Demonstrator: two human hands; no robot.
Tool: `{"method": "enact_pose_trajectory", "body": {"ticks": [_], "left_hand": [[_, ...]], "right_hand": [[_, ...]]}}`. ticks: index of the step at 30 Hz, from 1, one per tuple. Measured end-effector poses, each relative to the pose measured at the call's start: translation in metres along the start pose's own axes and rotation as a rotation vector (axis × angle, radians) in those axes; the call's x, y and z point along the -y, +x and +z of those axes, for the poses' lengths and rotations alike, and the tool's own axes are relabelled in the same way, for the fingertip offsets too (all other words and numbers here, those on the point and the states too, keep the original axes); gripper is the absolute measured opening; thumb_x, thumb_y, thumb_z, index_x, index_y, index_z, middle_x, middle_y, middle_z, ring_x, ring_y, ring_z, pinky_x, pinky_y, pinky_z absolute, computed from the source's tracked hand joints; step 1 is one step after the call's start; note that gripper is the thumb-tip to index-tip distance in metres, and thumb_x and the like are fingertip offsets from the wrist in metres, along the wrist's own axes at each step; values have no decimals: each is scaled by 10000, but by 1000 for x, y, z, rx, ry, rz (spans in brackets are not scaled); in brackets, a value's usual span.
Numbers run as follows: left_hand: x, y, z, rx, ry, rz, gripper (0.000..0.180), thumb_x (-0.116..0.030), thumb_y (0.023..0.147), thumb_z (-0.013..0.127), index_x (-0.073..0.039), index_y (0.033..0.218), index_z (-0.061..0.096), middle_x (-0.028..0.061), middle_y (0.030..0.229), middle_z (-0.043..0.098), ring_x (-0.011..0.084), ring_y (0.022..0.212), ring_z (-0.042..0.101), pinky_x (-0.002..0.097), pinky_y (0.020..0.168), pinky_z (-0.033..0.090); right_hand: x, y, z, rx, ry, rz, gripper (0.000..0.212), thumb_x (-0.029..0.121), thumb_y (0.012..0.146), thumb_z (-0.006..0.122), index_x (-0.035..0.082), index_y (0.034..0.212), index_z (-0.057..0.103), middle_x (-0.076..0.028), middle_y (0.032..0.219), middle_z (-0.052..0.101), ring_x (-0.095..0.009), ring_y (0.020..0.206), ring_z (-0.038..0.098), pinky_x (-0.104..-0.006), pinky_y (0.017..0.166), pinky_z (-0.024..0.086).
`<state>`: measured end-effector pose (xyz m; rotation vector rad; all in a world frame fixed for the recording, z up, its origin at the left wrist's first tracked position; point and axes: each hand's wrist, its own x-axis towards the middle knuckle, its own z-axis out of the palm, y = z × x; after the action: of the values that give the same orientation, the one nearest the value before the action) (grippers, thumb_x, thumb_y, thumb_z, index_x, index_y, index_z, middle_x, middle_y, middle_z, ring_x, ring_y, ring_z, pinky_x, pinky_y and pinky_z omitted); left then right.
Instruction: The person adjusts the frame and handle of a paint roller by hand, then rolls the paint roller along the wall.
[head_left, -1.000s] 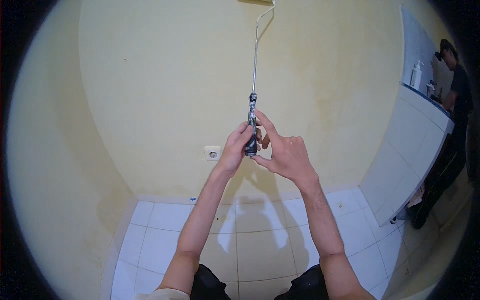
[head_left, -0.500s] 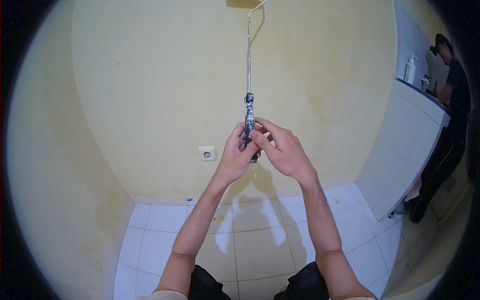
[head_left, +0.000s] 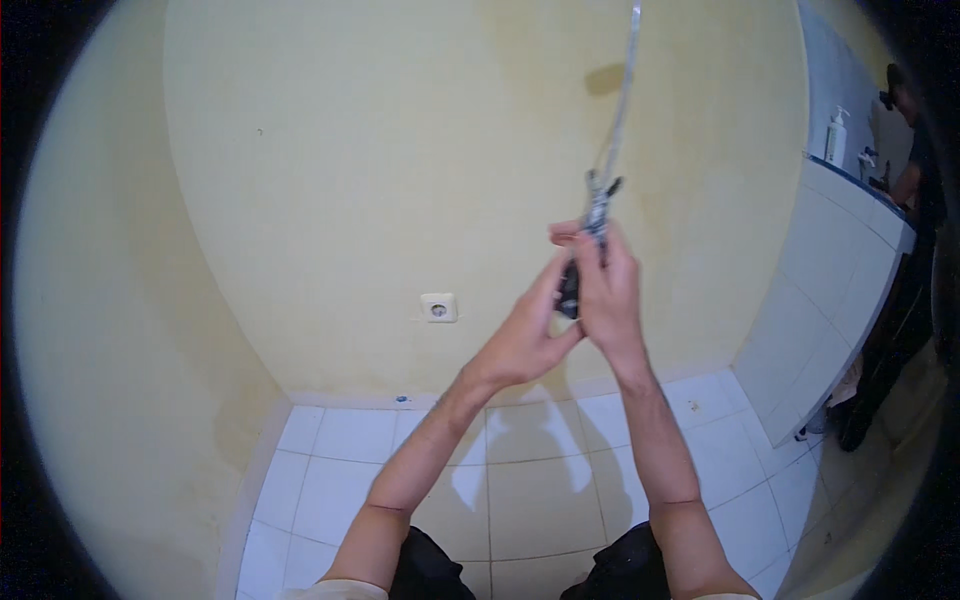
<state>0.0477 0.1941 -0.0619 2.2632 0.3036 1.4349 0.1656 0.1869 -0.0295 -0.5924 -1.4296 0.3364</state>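
Note:
A paint roller (head_left: 600, 200) stands nearly upright in front of me, its thin metal rod leaning a little to the right. The rod runs out of the top of the view, so the roller head is hidden. Its black handle, spotted with whitish paint, is blurred by motion. My right hand (head_left: 612, 295) is closed on the handle from the right side. Lower and to the left, my left hand (head_left: 525, 335) cups the handle's bottom end, thumb below it and fingers partly hidden behind.
A yellowish wall (head_left: 380, 180) stands ahead, with a white socket (head_left: 438, 308) low on it and the roller's shadow (head_left: 605, 80) above. White tiles (head_left: 535, 510) cover the floor. At right, a person (head_left: 905, 185) stands by a tiled counter (head_left: 825, 270) holding a pump bottle (head_left: 837, 135).
Both hands and the paint roller have moved to the right, and the rod now tilts rightward. My right hand has closed further round the handle; my left has slid toward its bottom end.

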Motion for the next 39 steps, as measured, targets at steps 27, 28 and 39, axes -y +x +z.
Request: {"method": "enact_pose_trajectory", "body": {"ticks": [27, 28, 39], "left_hand": [[-21, 5, -49, 301, 268, -188, 520, -253, 888, 658, -116, 1350, 461, 97, 1268, 506, 229, 1057, 570, 374, 893, 478], [-23, 5, -48, 305, 271, -193, 517, -255, 889, 656, -115, 1348, 463, 98, 1267, 508, 228, 1058, 570, 374, 898, 475], [-22, 1, -57, 344, 224, -232, 534, -285, 881, 665, -106, 1344, 468, 93, 1271, 506, 223, 1057, 575, 344, 800, 518]], "right_hand": [[-21, 53, -113, -253, -429, 144, 305, 207, 890, 639, 8, 689, 525, 21, 524, 402, -63, 455, 339, -297, 406, 268], [-32, 53, -113, -256, -431, 145, 305, 207, 890, 639, 8, 689, 525, 21, 524, 402, -63, 455, 339, -297, 406, 268], [-127, 20, -95, -160, -248, 654, 333, 253, 808, 658, 59, 602, 484, 5, 479, 434, -86, 364, 396, -282, 341, 305]]}}
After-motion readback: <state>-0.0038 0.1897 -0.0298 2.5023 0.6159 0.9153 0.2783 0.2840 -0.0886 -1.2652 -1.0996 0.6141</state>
